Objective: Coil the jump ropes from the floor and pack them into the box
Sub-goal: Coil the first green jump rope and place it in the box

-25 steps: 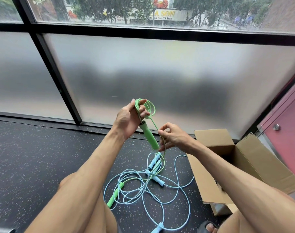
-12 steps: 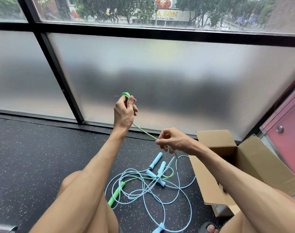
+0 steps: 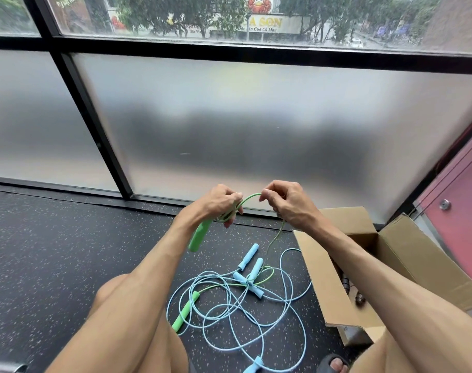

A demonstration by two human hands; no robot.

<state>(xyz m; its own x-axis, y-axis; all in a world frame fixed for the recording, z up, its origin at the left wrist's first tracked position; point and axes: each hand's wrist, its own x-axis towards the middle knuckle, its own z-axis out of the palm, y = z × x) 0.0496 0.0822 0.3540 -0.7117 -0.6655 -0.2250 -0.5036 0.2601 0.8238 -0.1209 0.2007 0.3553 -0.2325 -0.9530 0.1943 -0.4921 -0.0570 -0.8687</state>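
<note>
My left hand (image 3: 221,202) grips one green handle (image 3: 200,236) of the green jump rope together with a few coils of its cord. My right hand (image 3: 284,203) pinches the green cord (image 3: 249,198), which arcs between both hands and then drops to the floor. The rope's other green handle (image 3: 185,311) lies on the floor by my left knee. Light blue jump ropes (image 3: 252,275) lie tangled on the floor below my hands. An open cardboard box (image 3: 319,267) stands to the right.
Frosted glass panels in black frames rise just beyond the ropes. A red door (image 3: 455,211) is at the far right behind the box. Dark objects (image 3: 360,300) lie inside the box. My bare knees and a sandalled foot (image 3: 334,363) fill the bottom of the view.
My left hand has come down from its raised position and my right hand has risen to meet it. The green cord now forms a short arc between them.
</note>
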